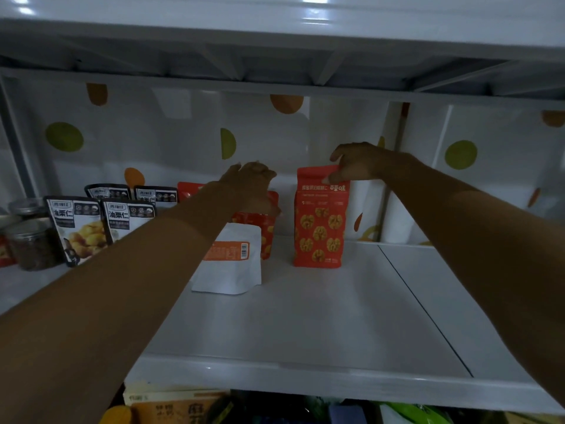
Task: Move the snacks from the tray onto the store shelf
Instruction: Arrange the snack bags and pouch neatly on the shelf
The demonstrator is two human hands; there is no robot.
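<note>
Here both arms reach deep into the white shelf (305, 316). The right hand (357, 162) pinches the top edge of an upright red walnut bag (319, 221), which stands on the shelf near the back wall. The left hand (253, 186) rests on top of a second red bag (263, 231) just to the left; whether it grips cannot be told. A white pouch (230, 264) leans in front of that bag. Chestnut packets (76, 228) and jars (30, 243) stand further left.

Chestnut pouches (76, 228), left of the red walnut bag (319, 221), read 油栗仁; the bag reads 百草味
</note>
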